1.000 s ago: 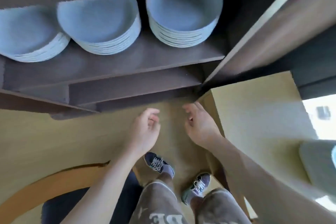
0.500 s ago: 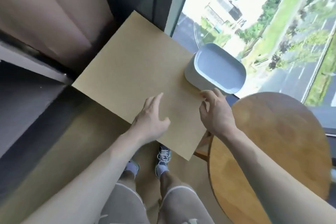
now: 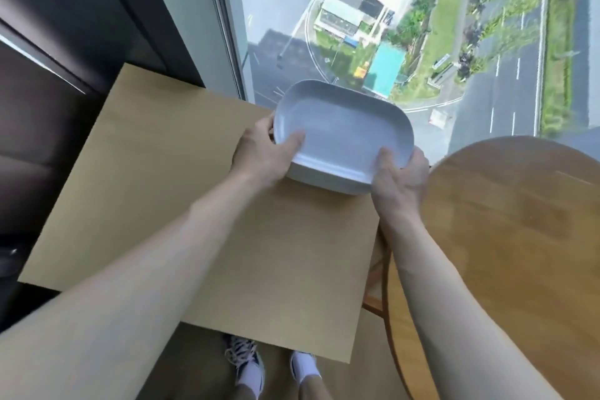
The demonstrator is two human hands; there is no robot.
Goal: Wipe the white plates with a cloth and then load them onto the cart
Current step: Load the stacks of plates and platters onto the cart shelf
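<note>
At the far right corner of the tan counter, hard by the window, sit the white plates, a rounded oblong stack, hollow side up, the top one showing only plain white inside. Long axis runs left to right, the right end swung a touch nearer the person. Left hand grips the left short end, thumb hooked over the rim into the hollow, fingers curled round the outside. Right hand clamps the near right corner, thumb on the inner rim. Resting or just lifted? Can't tell. A round wooden table stands just beside, on the right. Shoes peek out below.
</note>
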